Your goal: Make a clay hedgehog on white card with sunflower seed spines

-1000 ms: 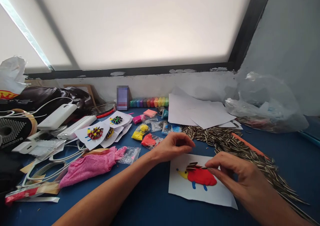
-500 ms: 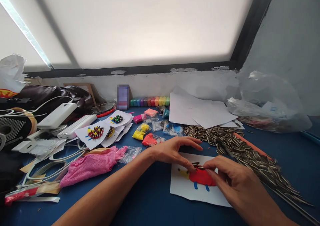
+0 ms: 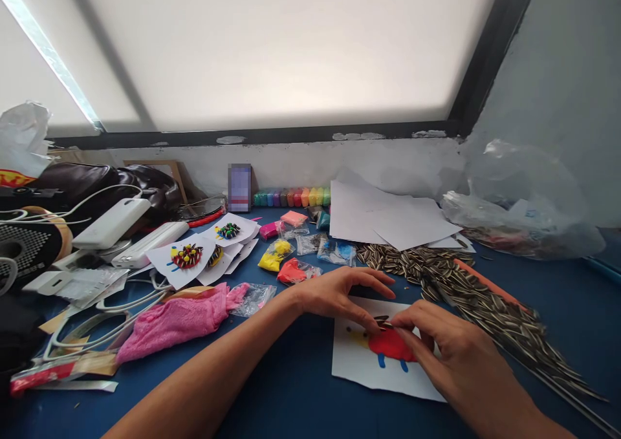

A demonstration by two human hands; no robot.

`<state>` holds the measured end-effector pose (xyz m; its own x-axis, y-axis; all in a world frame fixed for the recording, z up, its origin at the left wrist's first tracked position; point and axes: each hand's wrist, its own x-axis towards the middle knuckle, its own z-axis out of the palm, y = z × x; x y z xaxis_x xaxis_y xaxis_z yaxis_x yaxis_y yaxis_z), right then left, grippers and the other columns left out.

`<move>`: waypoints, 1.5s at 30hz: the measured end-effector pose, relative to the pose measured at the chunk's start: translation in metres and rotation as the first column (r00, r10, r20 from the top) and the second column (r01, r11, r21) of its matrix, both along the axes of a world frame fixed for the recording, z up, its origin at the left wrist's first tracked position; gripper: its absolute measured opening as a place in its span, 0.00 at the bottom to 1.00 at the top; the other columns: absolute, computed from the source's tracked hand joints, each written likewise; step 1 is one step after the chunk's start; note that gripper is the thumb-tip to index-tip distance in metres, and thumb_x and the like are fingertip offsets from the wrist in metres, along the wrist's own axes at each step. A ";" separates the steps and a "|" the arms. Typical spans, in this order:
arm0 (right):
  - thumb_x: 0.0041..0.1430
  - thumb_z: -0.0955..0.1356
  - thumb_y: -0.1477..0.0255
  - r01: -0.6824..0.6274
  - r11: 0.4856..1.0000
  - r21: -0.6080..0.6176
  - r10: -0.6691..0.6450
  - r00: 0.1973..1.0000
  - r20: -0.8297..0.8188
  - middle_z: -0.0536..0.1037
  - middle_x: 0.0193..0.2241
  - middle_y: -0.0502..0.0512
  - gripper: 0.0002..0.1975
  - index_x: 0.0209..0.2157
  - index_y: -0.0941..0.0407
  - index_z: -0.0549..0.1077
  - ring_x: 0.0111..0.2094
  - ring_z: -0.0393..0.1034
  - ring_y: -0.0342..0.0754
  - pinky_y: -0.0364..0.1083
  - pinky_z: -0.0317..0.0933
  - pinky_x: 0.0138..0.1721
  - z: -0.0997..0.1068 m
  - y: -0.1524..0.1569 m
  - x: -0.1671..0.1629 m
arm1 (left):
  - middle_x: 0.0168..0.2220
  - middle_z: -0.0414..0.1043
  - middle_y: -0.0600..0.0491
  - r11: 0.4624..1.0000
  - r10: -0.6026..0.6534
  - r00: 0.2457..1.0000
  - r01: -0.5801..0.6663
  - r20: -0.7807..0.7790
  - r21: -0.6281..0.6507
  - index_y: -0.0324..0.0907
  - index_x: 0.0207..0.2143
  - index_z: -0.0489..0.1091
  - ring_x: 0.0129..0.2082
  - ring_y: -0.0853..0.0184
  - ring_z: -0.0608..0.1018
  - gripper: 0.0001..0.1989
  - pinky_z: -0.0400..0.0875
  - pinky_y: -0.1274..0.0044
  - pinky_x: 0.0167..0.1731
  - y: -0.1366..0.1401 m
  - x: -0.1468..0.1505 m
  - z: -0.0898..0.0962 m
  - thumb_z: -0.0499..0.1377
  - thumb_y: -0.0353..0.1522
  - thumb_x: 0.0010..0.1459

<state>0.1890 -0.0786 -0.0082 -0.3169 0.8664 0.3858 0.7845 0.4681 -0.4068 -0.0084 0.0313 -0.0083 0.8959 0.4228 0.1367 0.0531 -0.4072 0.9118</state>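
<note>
1. On a blue desk (image 3: 272,394), a white sheet of paper (image 3: 361,374) lies in front of a person, partly under both hands.
2. On that sheet is a red animal shape (image 3: 391,345) with a yellow head (image 3: 358,339), blue legs (image 3: 381,361) and a few dark seeds (image 3: 382,319) along its upper edge.
3. The left hand (image 3: 334,293) reaches over it, grip open: fingers spread above the paper, thumb tip resting near the seeds.
4. The right hand (image 3: 456,355) is at the same edge, thumb and forefinger in a narrow pinch; I cannot tell whether a seed is caught between them.
5. Beyond the right hand spreads a heap of striped seeds (image 3: 490,306).
6. Past the left hand I see packets of red clay (image 3: 291,271) and yellow clay (image 3: 274,256).
7. Farther left are finished-looking animal pictures (image 3: 180,261) and a pink cloth (image 3: 177,322).
</note>
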 end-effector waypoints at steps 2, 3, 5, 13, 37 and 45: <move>0.63 0.63 0.72 0.004 1.000 0.005 -0.004 1.000 0.008 0.74 0.27 0.47 0.10 0.32 0.49 0.75 0.23 0.69 0.42 0.41 0.60 0.23 0.000 0.000 0.000 | 0.61 0.63 0.52 1.000 0.005 1.000 -0.005 -0.004 -0.014 0.48 0.49 0.73 0.64 0.61 0.60 0.23 0.54 0.66 0.63 0.000 0.000 0.000 0.69 0.37 0.50; 0.63 0.63 0.72 0.005 1.000 0.006 -0.005 1.000 0.013 0.74 0.27 0.48 0.10 0.32 0.49 0.74 0.23 0.70 0.42 0.41 0.60 0.23 0.000 0.000 0.000 | 0.61 0.63 0.53 1.000 0.007 1.000 -0.007 -0.007 -0.020 0.49 0.49 0.73 0.64 0.60 0.60 0.22 0.54 0.65 0.63 0.000 0.000 0.000 0.69 0.37 0.50; 0.64 0.62 0.71 0.007 1.000 0.010 -0.007 1.000 0.021 0.74 0.27 0.48 0.10 0.32 0.50 0.74 0.23 0.70 0.42 0.41 0.60 0.23 -0.001 0.000 0.000 | 0.61 0.64 0.53 1.000 0.009 1.000 -0.009 -0.007 -0.029 0.48 0.49 0.73 0.64 0.60 0.60 0.21 0.54 0.65 0.63 0.000 0.001 0.001 0.69 0.36 0.50; 0.64 0.61 0.71 0.042 0.999 0.002 -0.042 0.999 0.018 0.75 0.27 0.51 0.11 0.30 0.51 0.72 0.24 0.71 0.44 0.41 0.62 0.24 0.001 0.000 -0.004 | 0.61 0.63 0.49 1.000 -0.016 1.000 0.016 0.011 0.005 0.45 0.51 0.71 0.63 0.64 0.63 0.16 0.56 0.67 0.62 -0.001 -0.002 0.006 0.58 0.28 0.60; 0.64 0.59 0.73 0.036 0.998 0.056 -0.042 0.993 0.112 0.75 0.26 0.52 0.12 0.28 0.53 0.69 0.25 0.72 0.45 0.42 0.62 0.24 -0.005 0.001 -0.006 | 0.60 0.64 0.50 1.000 0.014 1.000 -0.013 -0.016 0.019 0.45 0.47 0.74 0.63 0.61 0.63 0.13 0.59 0.69 0.61 -0.005 0.001 0.006 0.61 0.32 0.59; 0.64 0.59 0.76 0.011 0.992 0.128 -0.034 0.984 0.177 0.74 0.26 0.52 0.12 0.29 0.53 0.69 0.26 0.72 0.46 0.43 0.64 0.25 -0.009 0.003 -0.007 | 0.60 0.64 0.50 0.999 -0.005 1.000 0.006 -0.015 0.048 0.44 0.46 0.75 0.64 0.62 0.61 0.11 0.57 0.70 0.62 -0.004 0.001 0.004 0.60 0.32 0.60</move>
